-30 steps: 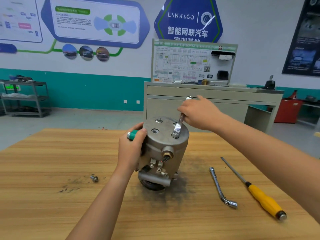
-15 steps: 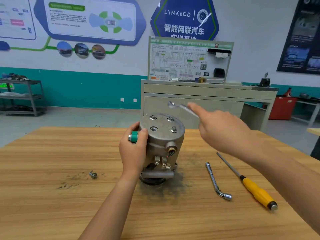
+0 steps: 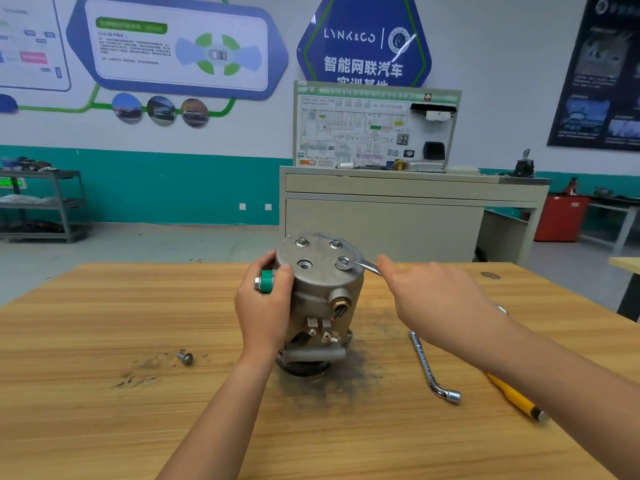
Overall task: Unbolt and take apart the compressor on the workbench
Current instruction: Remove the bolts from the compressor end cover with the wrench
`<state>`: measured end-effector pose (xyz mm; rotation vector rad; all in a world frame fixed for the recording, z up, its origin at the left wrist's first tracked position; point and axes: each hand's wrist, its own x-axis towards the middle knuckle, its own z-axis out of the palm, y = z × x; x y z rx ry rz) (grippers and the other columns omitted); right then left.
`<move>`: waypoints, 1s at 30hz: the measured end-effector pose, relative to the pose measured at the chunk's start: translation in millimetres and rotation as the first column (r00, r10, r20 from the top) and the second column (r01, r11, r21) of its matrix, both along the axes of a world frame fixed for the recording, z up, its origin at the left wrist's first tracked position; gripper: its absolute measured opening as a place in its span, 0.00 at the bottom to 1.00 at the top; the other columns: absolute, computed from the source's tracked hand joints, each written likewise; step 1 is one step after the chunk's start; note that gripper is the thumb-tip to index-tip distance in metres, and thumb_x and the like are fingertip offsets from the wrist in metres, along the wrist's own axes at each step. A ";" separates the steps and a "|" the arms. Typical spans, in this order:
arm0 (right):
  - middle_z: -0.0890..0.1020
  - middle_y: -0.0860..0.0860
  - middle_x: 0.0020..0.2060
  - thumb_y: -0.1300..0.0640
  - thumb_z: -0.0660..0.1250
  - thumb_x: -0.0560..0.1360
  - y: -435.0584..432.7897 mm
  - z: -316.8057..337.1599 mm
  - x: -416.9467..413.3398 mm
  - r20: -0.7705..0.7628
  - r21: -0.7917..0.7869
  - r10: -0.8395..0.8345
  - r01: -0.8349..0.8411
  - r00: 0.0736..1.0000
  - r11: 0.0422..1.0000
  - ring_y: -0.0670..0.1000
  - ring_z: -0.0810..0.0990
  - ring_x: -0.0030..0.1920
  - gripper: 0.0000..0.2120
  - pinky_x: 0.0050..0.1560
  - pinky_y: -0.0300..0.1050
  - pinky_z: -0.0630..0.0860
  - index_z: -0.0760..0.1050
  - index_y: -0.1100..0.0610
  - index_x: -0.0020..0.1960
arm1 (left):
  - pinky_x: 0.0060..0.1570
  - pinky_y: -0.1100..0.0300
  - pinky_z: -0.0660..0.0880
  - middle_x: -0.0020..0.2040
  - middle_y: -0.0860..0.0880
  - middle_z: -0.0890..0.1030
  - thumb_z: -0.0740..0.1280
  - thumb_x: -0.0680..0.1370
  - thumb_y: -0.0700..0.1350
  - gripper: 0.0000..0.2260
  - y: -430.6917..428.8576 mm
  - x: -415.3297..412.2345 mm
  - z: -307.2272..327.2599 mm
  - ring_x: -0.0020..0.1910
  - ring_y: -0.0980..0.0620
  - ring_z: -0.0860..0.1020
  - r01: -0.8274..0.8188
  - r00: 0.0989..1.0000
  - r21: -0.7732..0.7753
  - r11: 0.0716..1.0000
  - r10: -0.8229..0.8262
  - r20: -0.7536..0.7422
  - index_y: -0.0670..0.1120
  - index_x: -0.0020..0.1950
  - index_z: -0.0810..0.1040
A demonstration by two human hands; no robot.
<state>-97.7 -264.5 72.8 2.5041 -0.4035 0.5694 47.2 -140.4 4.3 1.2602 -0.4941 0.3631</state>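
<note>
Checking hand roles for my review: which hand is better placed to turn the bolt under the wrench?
Right. The right hand holds the wrench, whose ring sits on the bolt; the left hand grips the compressor, steadying it.

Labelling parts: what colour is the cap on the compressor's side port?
The cap is green, best seen in the head view.
</note>
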 end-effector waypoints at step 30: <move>0.73 0.54 0.27 0.54 0.56 0.80 -48.7 24.1 44.4 0.465 0.181 0.135 -0.243 0.875 0.953 0.60 0.75 0.29 0.14 0.28 0.47 0.67 0.74 0.62 0.45 | 0.41 0.70 0.74 0.51 0.51 0.80 0.64 0.77 0.40 0.09 3.4 4.2 1.0 0.47 0.62 0.78 0.141 0.982 -0.097 0.985 -0.151 -0.115 0.54 0.52 0.77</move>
